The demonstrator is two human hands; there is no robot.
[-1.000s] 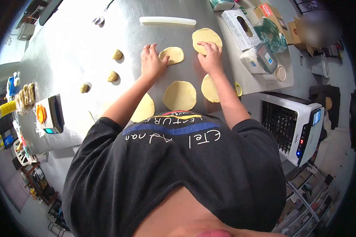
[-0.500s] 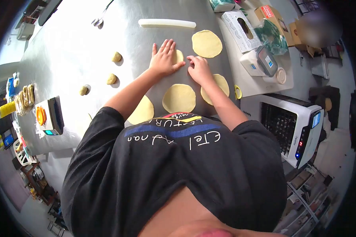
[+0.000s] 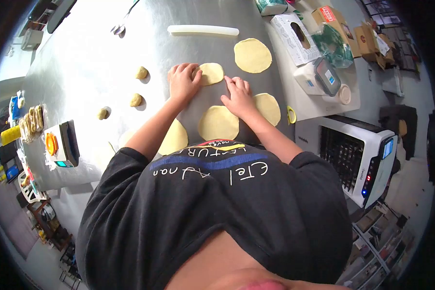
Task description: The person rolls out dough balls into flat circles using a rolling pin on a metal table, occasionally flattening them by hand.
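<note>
A small oval piece of flattened dough (image 3: pixel 211 74) lies on the metal table between my hands. My left hand (image 3: pixel 182 83) is at its left end, fingers bent and thumb on the dough's edge; the fingertips are partly hidden. My right hand (image 3: pixel 239 97) sits just right of the dough, its index finger stretched toward the edge and the others loosely bent, holding nothing. Rolled-out dough rounds surround my hands: one at the upper right (image 3: pixel 253 56), one below (image 3: pixel 218 123), one beside my right forearm (image 3: pixel 268 109) and one by my left forearm (image 3: pixel 174 137).
A white rolling pin (image 3: pixel 203 30) lies beyond my hands. Three dough balls (image 3: pixel 141 73) sit to the left, with spoons (image 3: pixel 118 30) farther off. A scale (image 3: pixel 62 145) stands far left. Boxes, a lidded tub (image 3: pixel 319 77) and an air cooler (image 3: pixel 357 157) line the right.
My left hand has moved left and back from lying flat over the dough to its left end, uncovering it. The dough is now left of its earlier place. My right hand has come slightly nearer me.
</note>
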